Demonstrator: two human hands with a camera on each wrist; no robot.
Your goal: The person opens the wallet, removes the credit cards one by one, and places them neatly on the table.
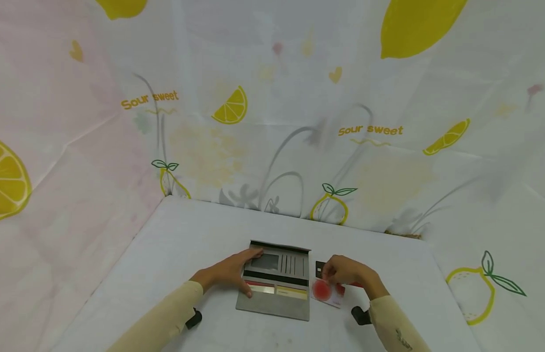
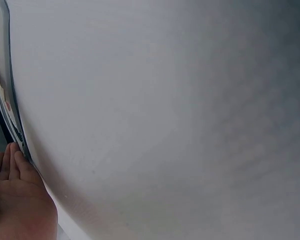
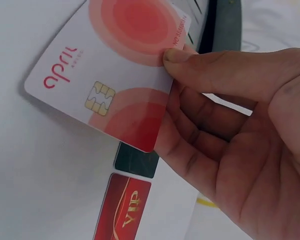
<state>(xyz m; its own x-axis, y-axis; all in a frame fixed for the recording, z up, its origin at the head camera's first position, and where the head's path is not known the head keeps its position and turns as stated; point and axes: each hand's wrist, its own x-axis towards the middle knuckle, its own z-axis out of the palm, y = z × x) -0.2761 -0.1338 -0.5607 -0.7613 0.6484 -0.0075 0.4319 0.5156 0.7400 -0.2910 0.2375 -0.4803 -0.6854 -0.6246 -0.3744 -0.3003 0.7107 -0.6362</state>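
A grey card wallet [image 1: 272, 305] lies unfolded on the white table, with a dark window and several slots in its upper half. Across its lower half, a gold card [image 1: 292, 292] and another light card peek from the slots. My left hand [image 1: 226, 269] rests at the wallet's left edge, fingers on the upper corner and thumb lower down. To the right of the wallet, my right hand [image 1: 349, 271] pinches a white card with red circles [image 3: 72, 75] between thumb and fingers. In the right wrist view, the card shows a chip and the word "april".
Beyond the pinched card lie a dark card [image 3: 136, 160] and a red VIP card [image 3: 122, 205] on the table. Black straps [image 1: 361, 316] hang below both wrists. Lemon-printed cloth [image 1: 272, 146] walls in the white table [image 1: 202, 230] at the back and sides.
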